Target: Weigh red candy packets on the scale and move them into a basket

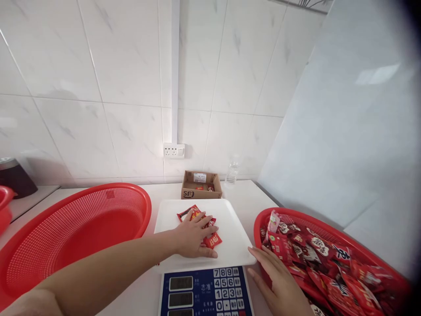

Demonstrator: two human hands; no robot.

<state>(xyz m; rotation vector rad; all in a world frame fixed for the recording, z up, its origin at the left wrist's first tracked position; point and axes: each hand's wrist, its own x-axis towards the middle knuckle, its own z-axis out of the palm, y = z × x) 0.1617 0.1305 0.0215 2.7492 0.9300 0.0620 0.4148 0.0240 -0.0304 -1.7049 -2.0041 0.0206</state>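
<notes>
My left hand (194, 237) rests with fingers spread over several small red snack packets (214, 241), partly covering them. These packets lie on the white tray (233, 232) of a weighing scale, whose blue keypad panel (205, 287) faces me. Off the tray's right front corner is my right hand (279, 283), its fingers stretched out and apart with nothing in them. Just beyond it stands a red basket (259, 218) filled with red and pink snack packets (311, 252). Some of that basket's near side is hidden by the hand.
To the left, a large red plastic basket (108, 226) holds nothing visible. Behind the scale sit a small cardboard box (200, 193) with a few packets inside and a clear plastic bottle (232, 172). A dark container (16, 177) stands far left. The tiled wall carries a socket (174, 150).
</notes>
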